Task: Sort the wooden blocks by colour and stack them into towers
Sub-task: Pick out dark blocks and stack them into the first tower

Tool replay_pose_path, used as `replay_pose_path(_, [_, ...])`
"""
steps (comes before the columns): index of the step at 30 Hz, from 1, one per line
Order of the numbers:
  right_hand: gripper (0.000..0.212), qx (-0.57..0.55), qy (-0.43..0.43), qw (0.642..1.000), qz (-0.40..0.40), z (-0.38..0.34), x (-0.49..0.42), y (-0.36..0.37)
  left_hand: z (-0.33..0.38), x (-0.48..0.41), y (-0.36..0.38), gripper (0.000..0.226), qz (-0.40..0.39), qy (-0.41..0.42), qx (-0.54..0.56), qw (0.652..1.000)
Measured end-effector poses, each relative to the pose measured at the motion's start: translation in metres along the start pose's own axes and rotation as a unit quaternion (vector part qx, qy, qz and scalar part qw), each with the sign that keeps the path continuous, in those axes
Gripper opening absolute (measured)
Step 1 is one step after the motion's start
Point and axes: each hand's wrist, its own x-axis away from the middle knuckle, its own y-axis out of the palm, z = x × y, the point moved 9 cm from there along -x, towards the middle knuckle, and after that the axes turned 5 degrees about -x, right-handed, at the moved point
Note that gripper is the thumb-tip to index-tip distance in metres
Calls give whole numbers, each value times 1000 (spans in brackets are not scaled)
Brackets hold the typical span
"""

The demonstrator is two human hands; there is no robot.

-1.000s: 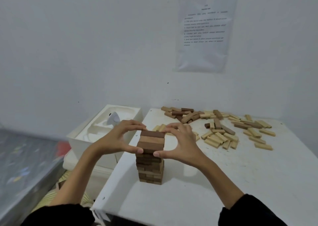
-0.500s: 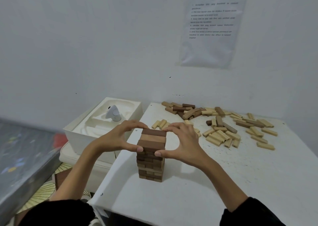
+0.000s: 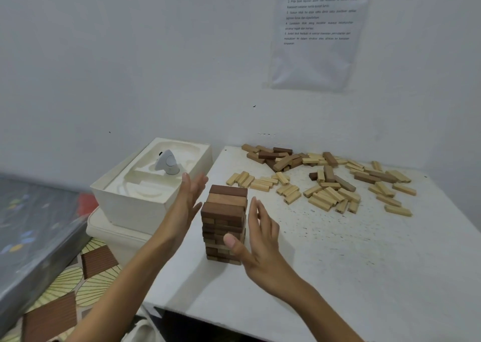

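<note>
Hands flank brown tower (image 3: pixel 225 222) near table (image 3: pixel 364 263) front-left edge, left hand (image 3: pixel 187 198) and right hand (image 3: pixel 256 237) both spread flat, holding nothing; loose stiff blocks, likely light and topple-prone, so steady by opposite side faces; unsorted blocks (image 3: pixel 325 182) behind.

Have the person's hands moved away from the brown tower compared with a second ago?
Yes. The left hand and right hand were pressed around the top of the brown tower; now both are open, each drawn outward to its own side.
</note>
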Motion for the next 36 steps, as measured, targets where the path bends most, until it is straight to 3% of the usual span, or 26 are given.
replay_pose_path(9, [100,-16,-5,1000,3,-4,-2,8,-16,1,11,109,4,-72,15,997])
replay_pose_path(15, [113,-23,-13,999,19,-2,-3,10,-7,6,16,96,10,-71,50,996])
replay_pose_path(19, [100,-93,5,995,36,-2,2,2,0,8,14,93,23,-53,83,995])
replay_pose_path(22, [75,-200,36,973,105,-1,-2,-14,-1,7,9,83,37,-49,136,989])
replay_pose_path(24, [73,-261,60,954,135,4,-10,-20,-9,6,8,74,39,-68,153,985])
replay_pose_path(27, [69,-327,105,931,124,11,-21,-15,-26,4,11,76,22,-109,154,982])
replay_pose_path(31, [39,-355,116,922,103,12,-26,-4,-42,2,16,83,11,-138,169,976])
replay_pose_path(36, [58,-428,153,887,85,38,-38,19,-47,5,25,81,-13,-145,195,970])
